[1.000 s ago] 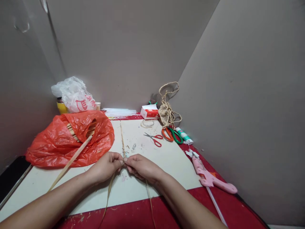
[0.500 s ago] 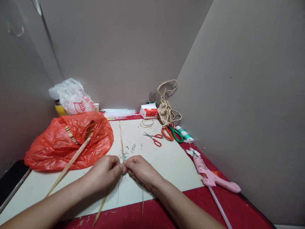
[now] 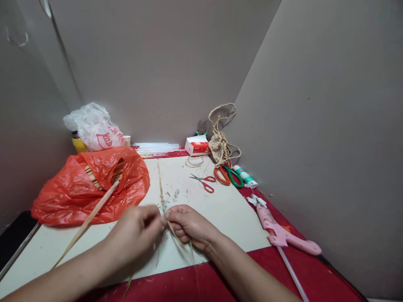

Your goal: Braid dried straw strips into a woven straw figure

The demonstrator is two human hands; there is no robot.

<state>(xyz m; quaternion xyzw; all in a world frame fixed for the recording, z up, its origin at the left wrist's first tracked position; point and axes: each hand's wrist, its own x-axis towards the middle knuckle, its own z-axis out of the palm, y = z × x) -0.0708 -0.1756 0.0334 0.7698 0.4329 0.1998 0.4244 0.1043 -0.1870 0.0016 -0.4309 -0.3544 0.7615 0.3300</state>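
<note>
The small red-handled scissors (image 3: 202, 179) lie on a pale sheet (image 3: 233, 218) over a red surface (image 3: 270, 268). Left of them, a thin twisted fibre cord (image 3: 160, 186) runs across the sheet down to the hands, which are nearer the wearer than the scissors. The right hand (image 3: 185, 224) pinches the cord's near end between thumb and forefinger, its other fingers curled, with loose strands trailing below. The left hand (image 3: 141, 230) is blurred, its fingers bent and its fingertips close to the right thumb; whether it grips a strand, I cannot tell. Farther left of the scissors sits a crumpled red plastic bag (image 3: 69, 188) with dry strips inside, one long flat strip (image 3: 86, 222) slanting out towards the wearer. Beyond the scissors are a thin coil (image 3: 195, 162), a red and white box (image 3: 197, 147) and, behind and to the left, clear sticks (image 3: 155, 148). A tangle of rope (image 3: 221, 149) is behind and to the right. Just right of them are an orange loop handle (image 3: 219, 178) and a green loop handle (image 3: 241, 181); a pink glue gun (image 3: 277, 233) lies farther right and nearer the wearer.
</note>
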